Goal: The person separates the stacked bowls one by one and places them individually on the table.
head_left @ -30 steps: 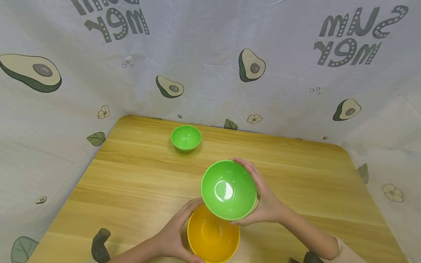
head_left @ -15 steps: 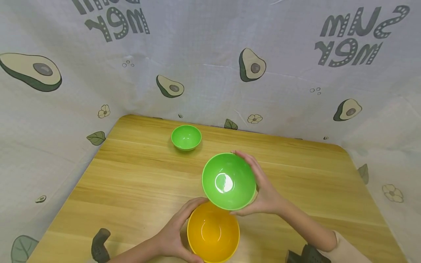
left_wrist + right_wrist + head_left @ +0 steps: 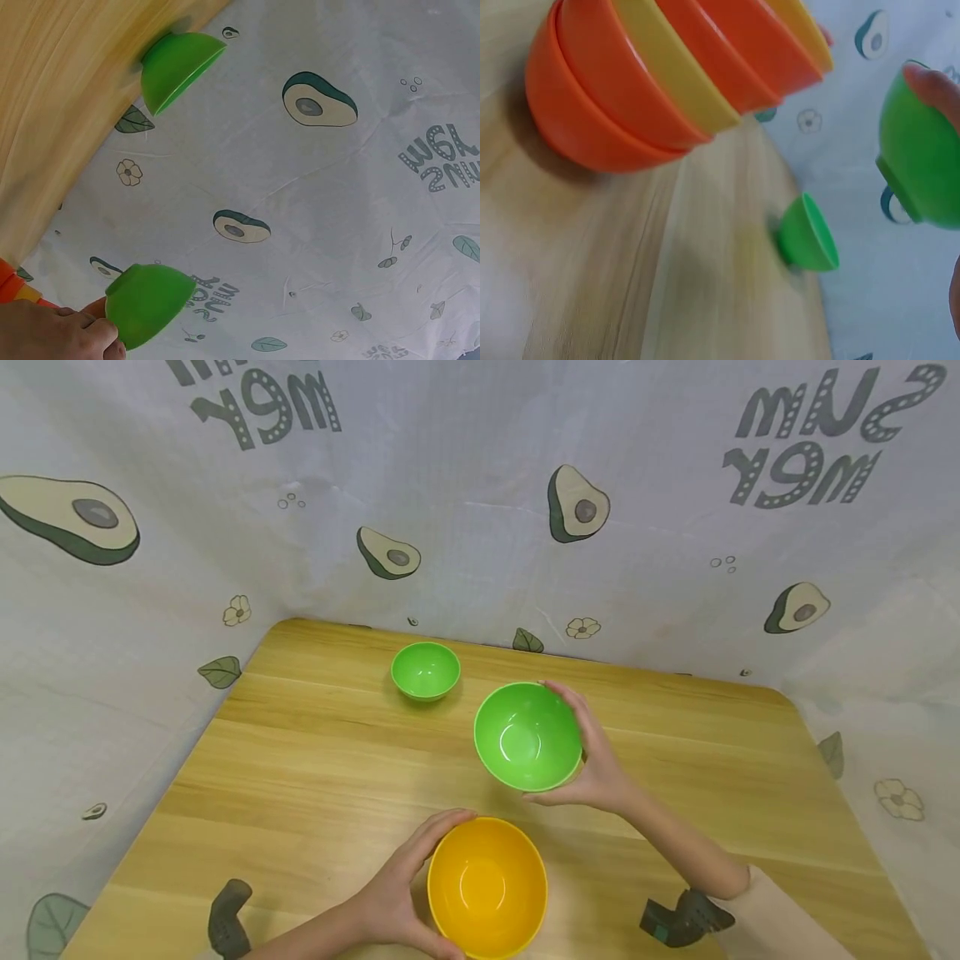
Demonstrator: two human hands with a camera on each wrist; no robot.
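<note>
My right hand grips a green bowl by its side, thumb at the near rim and fingers at the far rim. The bowl is held above the table with its opening facing my head camera. My left hand is curled round the left side of a yellow bowl. From the right wrist view, this yellow bowl tops a nested stack of several orange and yellow bowls, resting on the table. A smaller green bowl sits upright near the table's far edge.
The wooden table ends at the back against a hanging white cloth printed with avocados. Dark wrist-worn pieces show beside the left forearm and the right forearm.
My right hand has carried the green bowl forward, away from the yellow bowl, so it no longer overlaps it in the head view. My left hand has stayed on the yellow bowl.
</note>
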